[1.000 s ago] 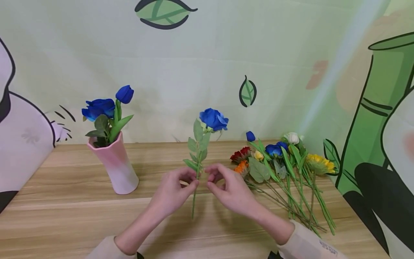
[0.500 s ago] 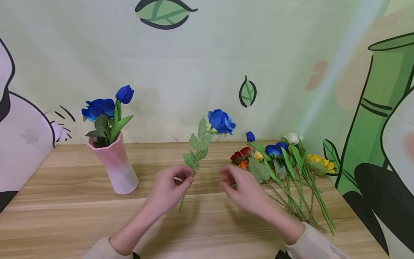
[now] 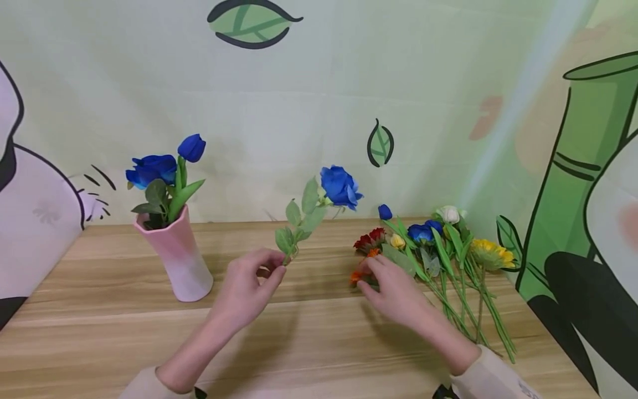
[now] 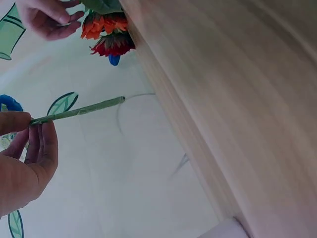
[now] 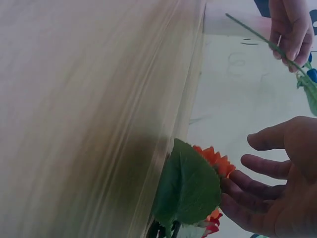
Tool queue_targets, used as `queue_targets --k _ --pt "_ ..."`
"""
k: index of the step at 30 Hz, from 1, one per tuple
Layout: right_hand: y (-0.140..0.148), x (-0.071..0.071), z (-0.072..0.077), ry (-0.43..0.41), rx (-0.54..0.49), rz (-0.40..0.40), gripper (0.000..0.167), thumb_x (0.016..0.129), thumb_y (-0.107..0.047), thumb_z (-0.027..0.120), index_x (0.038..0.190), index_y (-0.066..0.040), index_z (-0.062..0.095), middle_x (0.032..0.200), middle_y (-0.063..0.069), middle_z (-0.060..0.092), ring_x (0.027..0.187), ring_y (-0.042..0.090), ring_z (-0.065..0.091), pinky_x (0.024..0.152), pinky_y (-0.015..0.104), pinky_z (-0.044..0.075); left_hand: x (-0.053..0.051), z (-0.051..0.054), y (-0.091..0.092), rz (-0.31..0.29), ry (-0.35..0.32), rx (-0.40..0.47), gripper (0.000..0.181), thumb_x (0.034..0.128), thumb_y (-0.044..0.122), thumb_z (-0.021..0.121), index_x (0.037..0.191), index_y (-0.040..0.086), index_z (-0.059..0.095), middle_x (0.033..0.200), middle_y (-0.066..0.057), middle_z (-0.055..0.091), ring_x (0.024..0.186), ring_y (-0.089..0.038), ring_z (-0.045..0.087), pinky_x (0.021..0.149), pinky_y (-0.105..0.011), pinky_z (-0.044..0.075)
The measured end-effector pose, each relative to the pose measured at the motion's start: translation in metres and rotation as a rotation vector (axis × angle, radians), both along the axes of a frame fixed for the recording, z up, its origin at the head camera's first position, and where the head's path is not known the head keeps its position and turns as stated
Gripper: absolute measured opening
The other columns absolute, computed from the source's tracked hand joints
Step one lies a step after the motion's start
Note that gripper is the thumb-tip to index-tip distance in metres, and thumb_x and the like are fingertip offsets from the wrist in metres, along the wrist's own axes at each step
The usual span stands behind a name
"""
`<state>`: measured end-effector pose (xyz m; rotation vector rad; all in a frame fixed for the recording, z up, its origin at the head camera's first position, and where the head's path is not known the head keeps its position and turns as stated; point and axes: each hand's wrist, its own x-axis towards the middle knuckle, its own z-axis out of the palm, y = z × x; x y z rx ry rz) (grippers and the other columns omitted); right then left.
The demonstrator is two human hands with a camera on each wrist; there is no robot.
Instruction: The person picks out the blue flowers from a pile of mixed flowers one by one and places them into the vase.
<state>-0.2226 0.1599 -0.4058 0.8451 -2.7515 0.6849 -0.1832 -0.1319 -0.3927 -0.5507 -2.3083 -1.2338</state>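
My left hand (image 3: 251, 285) pinches the green stem of a blue rose (image 3: 341, 187) between thumb and fingers. The rose leans to the right, raised over the table, and its bare stem end (image 4: 99, 105) shows in the left wrist view. Beside the flower pile, my right hand (image 3: 396, 288) hovers with loosely bent fingers around nothing. In the right wrist view its fingers are near an orange flower (image 5: 218, 159) and a broad green leaf (image 5: 185, 186). A pink and white vase (image 3: 184, 257) stands at the left, holding a blue rose (image 3: 153, 170) and a blue tulip (image 3: 191, 148).
Loose flowers lie on the wooden table (image 3: 309, 349) at the right: a red flower (image 3: 369, 240), a yellow sunflower (image 3: 490, 255), a white flower (image 3: 448, 214) and another blue rose (image 3: 423, 231), stems toward the front. A printed cloth (image 3: 279, 111) hangs behind.
The left hand has drawn left with the rose, whose bloom now leans right. The right hand has moved away from the stem, rightward to the flower pile. Vase unchanged.
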Motion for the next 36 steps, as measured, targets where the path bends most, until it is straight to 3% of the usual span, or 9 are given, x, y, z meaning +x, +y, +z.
queue_targets --k 9,17,29,36 --pt "0.01 -0.004 0.001 -0.048 0.024 -0.022 0.015 0.096 -0.013 0.073 0.109 -0.008 0.07 0.105 0.005 0.065 0.091 0.02 0.063 0.075 0.037 0.053 -0.001 0.016 -0.012 0.078 0.159 -0.078 0.013 0.089 -0.005 0.075 0.099 0.003 0.075 0.095 -0.002 0.072 0.078 -0.011 0.066 0.064 -0.029 0.057" --pt "0.016 -0.005 0.002 -0.074 0.031 -0.023 0.013 0.096 -0.013 0.073 0.108 -0.009 0.07 0.104 0.004 0.066 0.096 0.022 0.064 0.082 0.041 0.055 0.0 0.025 -0.019 0.064 0.27 -0.106 0.015 0.0864 -0.01 0.075 0.098 0.0 0.074 0.095 -0.005 0.071 0.078 -0.012 0.066 0.066 -0.032 0.058" --pt "0.018 -0.009 0.002 -0.066 0.038 -0.016 0.013 0.095 -0.012 0.073 0.107 -0.009 0.069 0.097 0.001 0.066 0.086 0.016 0.061 0.072 0.036 0.051 0.002 0.032 -0.025 0.066 0.361 -0.113 0.021 0.0852 -0.013 0.074 0.101 0.001 0.075 0.095 -0.006 0.071 0.081 -0.013 0.068 0.072 -0.024 0.055" --pt "0.018 -0.009 0.001 -0.083 0.028 -0.023 0.014 0.096 -0.012 0.073 0.108 -0.008 0.069 0.098 0.002 0.067 0.089 0.02 0.062 0.074 0.037 0.052 0.004 0.038 -0.029 0.081 0.39 -0.098 0.022 0.0869 -0.013 0.074 0.103 0.001 0.076 0.098 -0.007 0.07 0.086 -0.018 0.07 0.077 -0.028 0.056"
